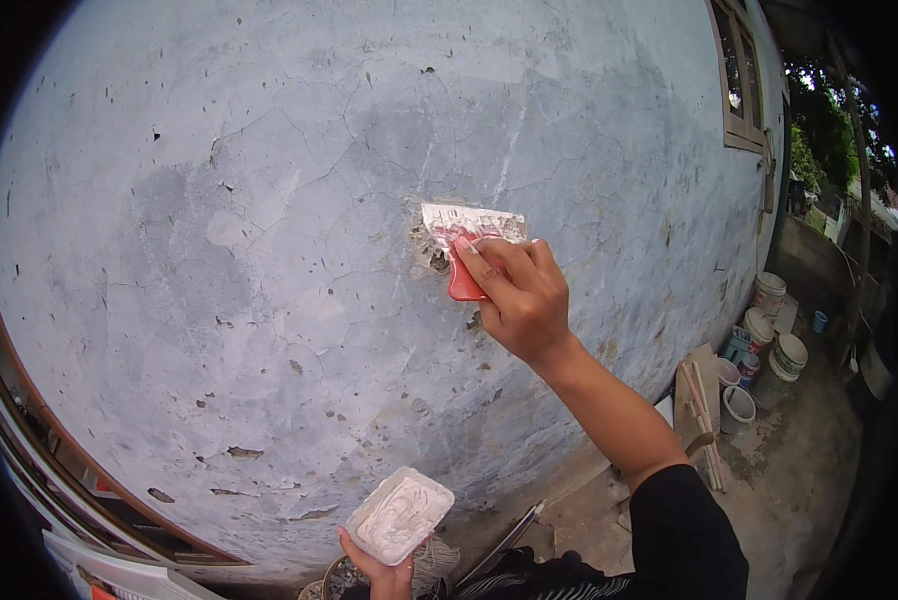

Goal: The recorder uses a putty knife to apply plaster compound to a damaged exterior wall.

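Observation:
My right hand grips the red handle of a putty knife whose wide blade is smeared with white filler. The blade lies against the cracked, pale blue wall, over a chipped hole with broken plaster at its edge. Lower down, my left hand holds a small rectangular tub tilted up, its inside coated with whitish paste. Part of the left fingers is hidden under the tub.
Several paint buckets stand along the wall's foot at the right, beside wooden sticks and a leaning board. A wooden window is at upper right. A brown-framed opening borders the wall at lower left.

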The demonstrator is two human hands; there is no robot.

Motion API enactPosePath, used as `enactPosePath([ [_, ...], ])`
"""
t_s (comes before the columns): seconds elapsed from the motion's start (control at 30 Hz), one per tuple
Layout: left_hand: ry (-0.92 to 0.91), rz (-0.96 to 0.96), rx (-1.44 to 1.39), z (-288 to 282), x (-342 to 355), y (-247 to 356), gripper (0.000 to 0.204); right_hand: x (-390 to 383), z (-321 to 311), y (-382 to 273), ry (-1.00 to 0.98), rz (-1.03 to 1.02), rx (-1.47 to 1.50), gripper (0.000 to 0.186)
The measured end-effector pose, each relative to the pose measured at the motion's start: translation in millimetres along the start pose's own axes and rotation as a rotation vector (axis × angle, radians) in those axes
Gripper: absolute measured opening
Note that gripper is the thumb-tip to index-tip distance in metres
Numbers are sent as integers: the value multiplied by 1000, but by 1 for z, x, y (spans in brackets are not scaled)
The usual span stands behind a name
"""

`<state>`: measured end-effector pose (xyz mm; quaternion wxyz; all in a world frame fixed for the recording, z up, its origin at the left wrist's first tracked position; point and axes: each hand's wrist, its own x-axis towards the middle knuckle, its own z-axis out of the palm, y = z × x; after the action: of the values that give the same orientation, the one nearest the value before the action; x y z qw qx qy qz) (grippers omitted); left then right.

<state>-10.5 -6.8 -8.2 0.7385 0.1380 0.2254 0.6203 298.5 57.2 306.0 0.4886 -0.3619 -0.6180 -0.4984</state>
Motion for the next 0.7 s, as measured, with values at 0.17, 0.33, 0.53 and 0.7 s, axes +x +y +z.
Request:
enactPosePath([
  [0.17,15,-9,25,0,1,-5,99,-17,44,1,-73,36,-4,56],
  [0.33,-8,-6,5,-14,1,-2,99,-54,46,-12,-160,47,22,59],
  [0.53,19,7,34,-12,1,0,100,-58,22,-4,-178,10,56,47],
  [0.7,29,9,23,-17,3,-3,100,-60,-18,0,-279,17,153,47],
])
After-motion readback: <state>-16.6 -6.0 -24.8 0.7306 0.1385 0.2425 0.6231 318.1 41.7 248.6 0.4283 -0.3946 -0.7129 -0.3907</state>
